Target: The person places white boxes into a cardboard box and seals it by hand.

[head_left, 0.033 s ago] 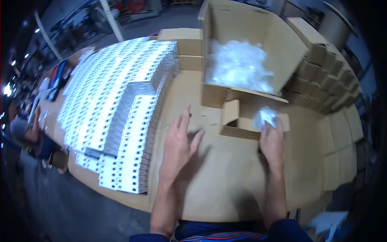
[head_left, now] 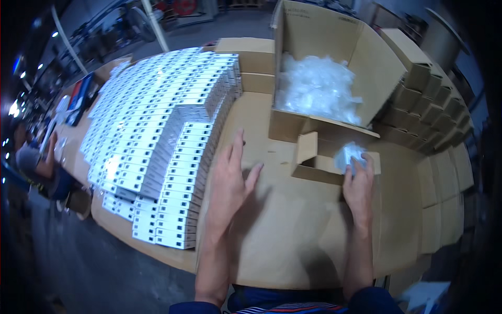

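Over the right part of a small open cardboard box [head_left: 320, 174], my right hand [head_left: 360, 180] has its fingers closed on a small item wrapped in clear plastic [head_left: 347, 157]. What is inside the wrapping is too blurred to name. The box sits in the middle right of the table with a flap standing up at its left end. My left hand [head_left: 230, 180] hovers above the table to the left of the box, fingers apart and holding nothing. Close to its left side runs a large block of stacked white boxes [head_left: 178, 178] with small dark marks.
Behind the small box stands a large carton [head_left: 293, 125] filled with clear plastic-wrapped pieces [head_left: 319, 86]. Brown boxes [head_left: 418, 99] are piled at the right, with flat cardboard pieces [head_left: 442, 188] nearer. Another person [head_left: 39, 162] is at the far left.
The view has swung slightly, so the table's contents sit a little farther right. My right hand still holds the wrapped item over the box; my left hand stays open.
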Demonstrator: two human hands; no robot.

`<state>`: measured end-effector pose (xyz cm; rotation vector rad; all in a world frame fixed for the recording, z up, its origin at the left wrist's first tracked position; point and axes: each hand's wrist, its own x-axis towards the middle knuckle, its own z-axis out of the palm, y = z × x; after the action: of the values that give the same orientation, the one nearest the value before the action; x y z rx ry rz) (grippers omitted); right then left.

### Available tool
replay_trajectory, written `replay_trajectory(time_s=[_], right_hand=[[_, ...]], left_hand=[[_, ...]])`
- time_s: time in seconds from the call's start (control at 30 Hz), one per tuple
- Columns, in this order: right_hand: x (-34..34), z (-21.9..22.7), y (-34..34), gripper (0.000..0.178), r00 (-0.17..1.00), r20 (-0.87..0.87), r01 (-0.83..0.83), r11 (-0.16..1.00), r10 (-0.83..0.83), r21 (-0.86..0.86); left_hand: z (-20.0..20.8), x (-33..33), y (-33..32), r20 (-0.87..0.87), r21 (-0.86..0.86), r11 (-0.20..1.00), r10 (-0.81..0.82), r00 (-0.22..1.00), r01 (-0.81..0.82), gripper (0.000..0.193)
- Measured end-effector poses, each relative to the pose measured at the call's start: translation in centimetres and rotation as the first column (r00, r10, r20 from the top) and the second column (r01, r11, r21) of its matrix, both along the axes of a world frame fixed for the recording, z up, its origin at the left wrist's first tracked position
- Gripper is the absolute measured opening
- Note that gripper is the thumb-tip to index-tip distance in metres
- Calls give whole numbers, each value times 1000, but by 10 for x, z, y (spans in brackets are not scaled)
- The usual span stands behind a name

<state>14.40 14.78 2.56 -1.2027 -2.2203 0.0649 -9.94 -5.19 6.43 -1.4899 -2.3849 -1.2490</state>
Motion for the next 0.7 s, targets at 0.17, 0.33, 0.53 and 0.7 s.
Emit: replay_trajectory(time_s=[0.17, 0.33, 0.53, 0.7], right_hand=[[-78, 61, -58, 40, 814, -456, -471, 868, 360, -156], [-187, 63, -74, 60, 578, -187, -816, 566, 794, -116], [-298, 58, -56, 72, 488, -15, -866, 482, 873, -131], [-325, 58, -41, 75, 467, 39, -876, 468, 883, -115]], left_hand=[[18, -74, -24, -128, 39, 963, 270, 954, -267, 87], [16, -124, -15, -94, 143, 935, 339, 936, -324, 94], [3, -133, -1, -72, 50, 939, 342, 937, -340, 92], [5, -130, 2, -134, 31, 892, 450, 883, -450, 84]])
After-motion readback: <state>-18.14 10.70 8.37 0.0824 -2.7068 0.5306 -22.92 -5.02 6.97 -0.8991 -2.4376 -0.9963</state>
